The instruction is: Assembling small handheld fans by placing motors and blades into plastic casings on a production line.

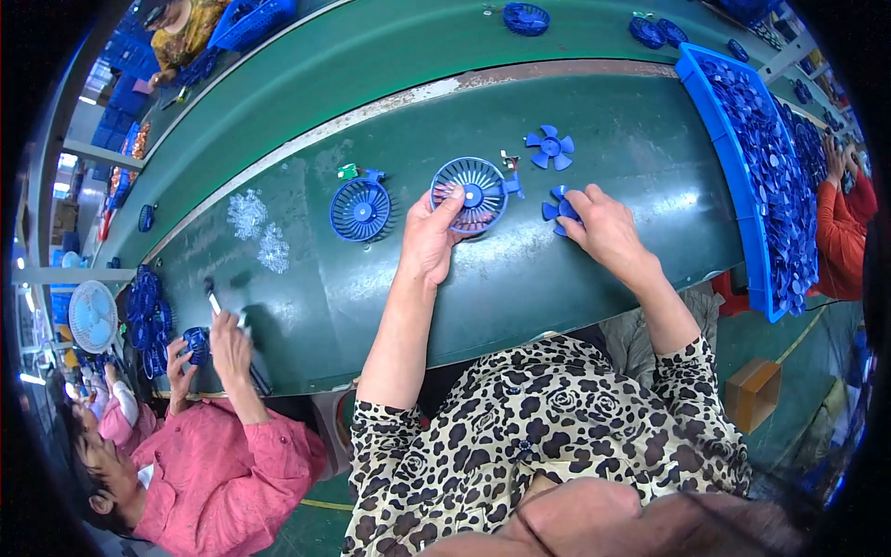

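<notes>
My left hand [432,232] grips a round blue fan guard [471,195] by its near left rim, thumb over the ribs. From that guard's right side sticks a small tab with a small circuit piece [509,162]. To the right, the closed fingers of my right hand [603,227] are on a blue fan blade [557,210], low over the table. Beyond it lies another blue fan blade [549,148] with several vanes. Left of my left hand, a second blue fan guard [360,210] rests on the table with a green circuit board [348,172] beside it.
Clear plastic bits [248,215] lie in two piles at the left. A blue crate [756,223] full of blades borders the right end. Behind the table runs a green belt [390,70] carrying fan guards [526,19]. A co-worker in pink [237,464] works at the left.
</notes>
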A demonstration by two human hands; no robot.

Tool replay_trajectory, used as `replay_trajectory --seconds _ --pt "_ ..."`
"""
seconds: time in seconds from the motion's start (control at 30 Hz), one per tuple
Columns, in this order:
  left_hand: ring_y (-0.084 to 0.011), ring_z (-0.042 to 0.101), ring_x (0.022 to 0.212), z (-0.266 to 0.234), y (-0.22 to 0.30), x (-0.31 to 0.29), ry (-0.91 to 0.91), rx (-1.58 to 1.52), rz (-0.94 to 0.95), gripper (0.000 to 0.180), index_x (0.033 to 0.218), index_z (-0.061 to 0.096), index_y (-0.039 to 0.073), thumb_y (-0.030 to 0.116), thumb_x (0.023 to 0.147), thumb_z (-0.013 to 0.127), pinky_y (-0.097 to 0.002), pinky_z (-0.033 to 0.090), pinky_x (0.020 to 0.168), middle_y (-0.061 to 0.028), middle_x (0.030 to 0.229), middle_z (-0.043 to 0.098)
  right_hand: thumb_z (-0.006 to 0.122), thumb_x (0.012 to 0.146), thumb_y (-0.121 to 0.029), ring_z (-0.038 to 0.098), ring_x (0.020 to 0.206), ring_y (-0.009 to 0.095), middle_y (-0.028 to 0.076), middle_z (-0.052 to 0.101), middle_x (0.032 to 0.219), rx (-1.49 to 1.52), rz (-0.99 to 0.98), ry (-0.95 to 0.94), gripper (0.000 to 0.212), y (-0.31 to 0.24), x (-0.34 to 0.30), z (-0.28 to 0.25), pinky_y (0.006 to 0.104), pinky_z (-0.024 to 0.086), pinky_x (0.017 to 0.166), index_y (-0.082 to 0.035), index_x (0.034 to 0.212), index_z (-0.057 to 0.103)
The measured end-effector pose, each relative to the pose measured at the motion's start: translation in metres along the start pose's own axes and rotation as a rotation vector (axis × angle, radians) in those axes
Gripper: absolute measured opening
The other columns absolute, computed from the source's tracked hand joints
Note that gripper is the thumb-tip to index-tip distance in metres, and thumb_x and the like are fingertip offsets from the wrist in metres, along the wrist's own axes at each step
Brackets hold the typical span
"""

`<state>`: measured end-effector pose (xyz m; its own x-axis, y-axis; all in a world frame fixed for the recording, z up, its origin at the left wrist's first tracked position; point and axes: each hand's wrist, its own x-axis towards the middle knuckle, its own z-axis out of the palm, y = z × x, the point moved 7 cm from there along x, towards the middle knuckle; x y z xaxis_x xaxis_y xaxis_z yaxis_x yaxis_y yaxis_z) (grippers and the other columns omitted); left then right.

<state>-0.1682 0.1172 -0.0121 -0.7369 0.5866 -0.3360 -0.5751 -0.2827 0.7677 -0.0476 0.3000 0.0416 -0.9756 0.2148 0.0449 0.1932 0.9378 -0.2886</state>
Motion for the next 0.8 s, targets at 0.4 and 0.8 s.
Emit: replay_trajectory --seconds 0.4,0.8 --pt "-0.0125 0.063 0.078 0.008 -0.001 -0.005 -0.042 0.045 0.041 0.036 0.101 0.057 0.004 0.039 0.094 0.054 -0.0296 0.055 0.068 -0.0051 0.09 0.062 0.071 0.075 -0.016 0.059 0.075 0.028 0.01 0.054 0.083 0.291 -0.326 0.287 0.029 -0.088 0.016 -0.033 0.0387 0.049 0.061 -0.006 0.1 0.059" --pt "-0.0102 0.061 0.079 0.004 -0.006 0.005 -0.022 0.106 0.094 0.02 0.106 0.059 0.002 0.014 0.09 0.061 -0.0262 0.051 0.07 -0.0053 0.094 0.064 0.07 0.077 -0.018 0.06 0.075 0.029 0.011 0.059 0.085 0.379 -0.336 0.447 0.023 -0.063 0.039 -0.048 0.0376 0.05 0.063 -0.006 0.094 0.062"
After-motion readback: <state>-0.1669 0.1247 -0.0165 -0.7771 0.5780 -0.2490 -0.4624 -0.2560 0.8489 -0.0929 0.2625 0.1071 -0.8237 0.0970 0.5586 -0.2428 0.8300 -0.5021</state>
